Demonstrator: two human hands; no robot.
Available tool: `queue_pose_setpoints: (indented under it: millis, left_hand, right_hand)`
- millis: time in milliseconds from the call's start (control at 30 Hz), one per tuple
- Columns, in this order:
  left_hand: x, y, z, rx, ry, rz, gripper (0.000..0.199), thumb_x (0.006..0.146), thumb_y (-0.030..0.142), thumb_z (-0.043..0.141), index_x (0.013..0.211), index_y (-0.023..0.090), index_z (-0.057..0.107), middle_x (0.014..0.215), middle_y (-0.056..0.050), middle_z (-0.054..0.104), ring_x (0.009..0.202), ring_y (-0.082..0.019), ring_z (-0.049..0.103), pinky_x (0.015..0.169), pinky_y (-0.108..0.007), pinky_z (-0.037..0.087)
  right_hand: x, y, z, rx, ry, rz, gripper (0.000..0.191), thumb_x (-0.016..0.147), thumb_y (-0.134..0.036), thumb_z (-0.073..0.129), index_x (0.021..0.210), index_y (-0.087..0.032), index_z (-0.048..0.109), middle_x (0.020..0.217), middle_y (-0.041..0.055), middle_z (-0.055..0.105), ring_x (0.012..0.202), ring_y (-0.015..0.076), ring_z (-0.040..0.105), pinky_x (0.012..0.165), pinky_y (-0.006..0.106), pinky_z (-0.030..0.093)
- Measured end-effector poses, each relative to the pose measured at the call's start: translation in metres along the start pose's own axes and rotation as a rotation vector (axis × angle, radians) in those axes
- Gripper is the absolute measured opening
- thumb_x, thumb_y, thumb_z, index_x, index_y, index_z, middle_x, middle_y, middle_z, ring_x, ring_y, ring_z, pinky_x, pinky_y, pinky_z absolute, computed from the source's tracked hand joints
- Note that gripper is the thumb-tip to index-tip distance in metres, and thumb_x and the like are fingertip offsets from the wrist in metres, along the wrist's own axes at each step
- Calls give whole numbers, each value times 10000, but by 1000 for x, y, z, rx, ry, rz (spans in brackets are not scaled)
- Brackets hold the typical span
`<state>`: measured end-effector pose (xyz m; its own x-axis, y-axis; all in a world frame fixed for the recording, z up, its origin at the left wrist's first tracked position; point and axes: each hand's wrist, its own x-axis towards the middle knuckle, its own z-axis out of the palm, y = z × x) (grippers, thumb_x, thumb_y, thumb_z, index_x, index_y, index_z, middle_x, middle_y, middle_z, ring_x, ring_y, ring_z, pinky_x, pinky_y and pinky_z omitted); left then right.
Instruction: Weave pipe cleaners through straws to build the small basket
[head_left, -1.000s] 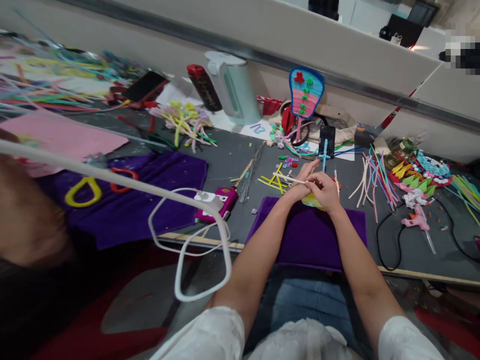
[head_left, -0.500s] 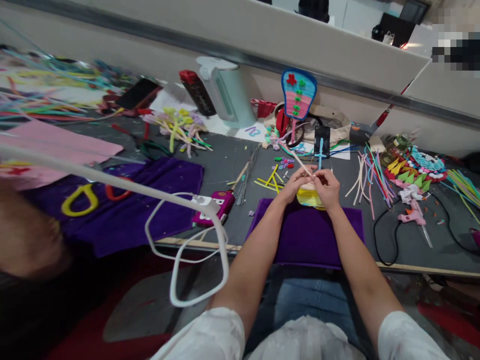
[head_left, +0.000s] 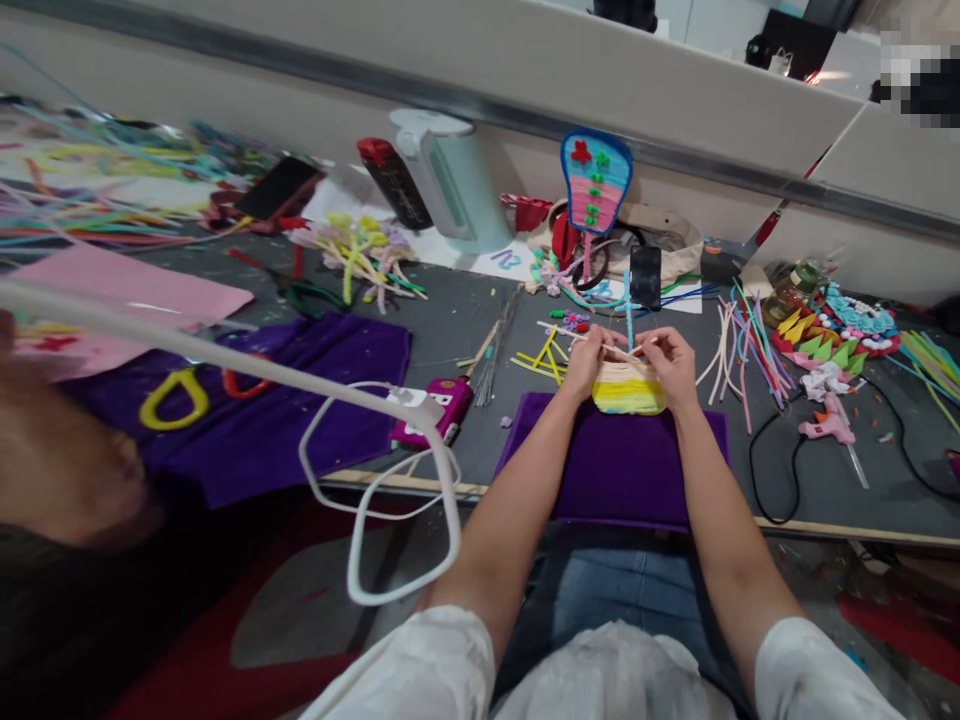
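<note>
A small fan [head_left: 630,394] wound from pipe cleaners, yellow with a peach band, is held over a folded purple cloth [head_left: 615,470]. Its light blue stem [head_left: 628,310] points away from me. My left hand [head_left: 584,366] is closed at the fan's left edge, pinching a pale peach pipe cleaner [head_left: 559,330] whose free end sticks out to the left. At the upper right edge, my right hand [head_left: 673,364] is closed, its thumb and fingertips pinching the pale pipe cleaner's other part. The fingertips partly hide the peach band.
Yellow pipe cleaner pieces [head_left: 544,358] lie left of my hands. Loose pipe cleaners [head_left: 750,345] and a pink glue gun [head_left: 829,420] lie right. A finished fan [head_left: 596,185] and a kettle [head_left: 457,185] stand behind. A white cable [head_left: 225,350] crosses the left; another person's arm [head_left: 67,450] is there.
My hands have moved apart, uncovering more of the yellow fan. The pale pipe cleaner's free end has swung down to the left. The blue stem has shifted slightly left.
</note>
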<state>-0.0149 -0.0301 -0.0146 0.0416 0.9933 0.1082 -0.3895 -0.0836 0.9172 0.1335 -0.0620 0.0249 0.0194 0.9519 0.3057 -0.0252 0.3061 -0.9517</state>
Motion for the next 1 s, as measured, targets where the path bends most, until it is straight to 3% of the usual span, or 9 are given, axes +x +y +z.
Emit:
queue_pose_setpoints:
  millis: [133, 467, 800, 1000]
  left_hand:
    - [-1, 0, 3, -87, 45, -45, 605, 702, 787, 580, 670, 188, 502, 837, -73, 699, 775, -240, 713, 620, -325, 550]
    - [2, -4, 2, -225, 85, -36, 612, 688, 771, 615, 613, 186, 451, 767, -47, 670, 731, -216, 699, 654, -339, 547]
    - [9, -20, -4, 4, 266, -14, 582, 716, 738, 610, 610, 167, 572, 598, -23, 616, 523, -131, 544, 513, -249, 413]
    - [2, -12, -1, 51, 183, -30, 541, 674, 688, 694, 694, 149, 656, 563, -10, 591, 495, -118, 522, 488, -234, 389]
  right_hand:
    - [5, 2, -5, 128, 32, 121, 297, 783, -488, 637, 845, -245, 476, 830, 3, 697, 688, 118, 644, 591, 209, 508]
    - [14, 15, -14, 258, 326, 90, 307, 757, -451, 669, 782, -226, 463, 676, -42, 646, 519, 62, 552, 440, 144, 402]
    - [17, 27, -15, 329, 442, 57, 276, 761, -405, 667, 792, -228, 457, 654, -62, 637, 481, 52, 510, 436, 147, 382]
    - [19, 37, -16, 312, 535, 61, 241, 782, -390, 632, 824, -232, 454, 665, -63, 652, 441, 45, 476, 402, 140, 321]
